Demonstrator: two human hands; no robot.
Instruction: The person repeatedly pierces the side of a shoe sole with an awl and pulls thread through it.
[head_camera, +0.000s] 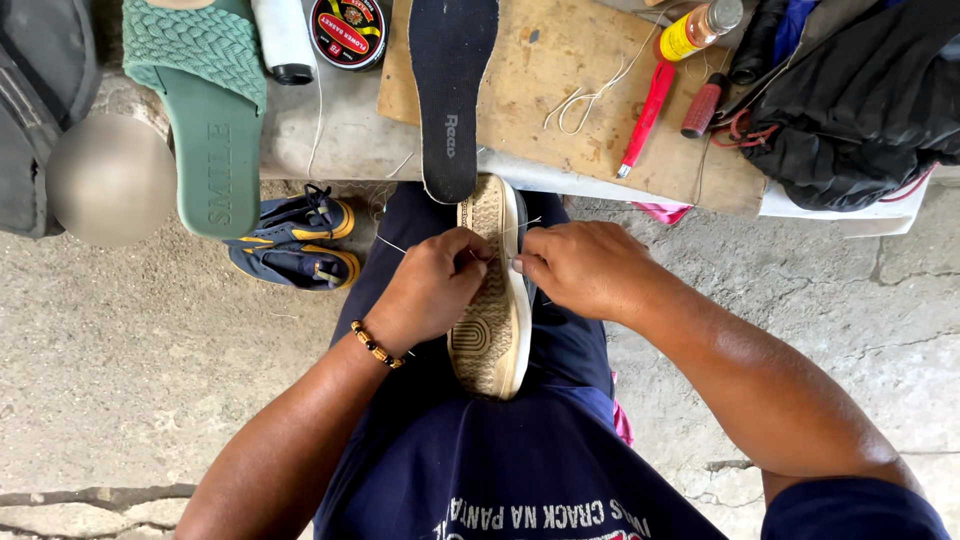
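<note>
A shoe (492, 330) lies sole-up on my lap, its tan tread facing me and its white edge to the right. My left hand (432, 283) pinches a thin white thread (392, 245) over the sole's upper part. My right hand (582, 266) presses against the shoe's right edge, fingertips pinched at the stitching; a needle is too small to make out. A bead bracelet (377, 344) circles my left wrist.
A wooden board (560, 90) on the bench holds a black insole (450, 95), loose thread, a red-handled tool (645, 118), another red tool (704, 104) and a small bottle (700, 28). A green slide sandal (205, 110), polish tin (347, 30), black bag (860, 100), blue-yellow shoes (295, 240) lie around.
</note>
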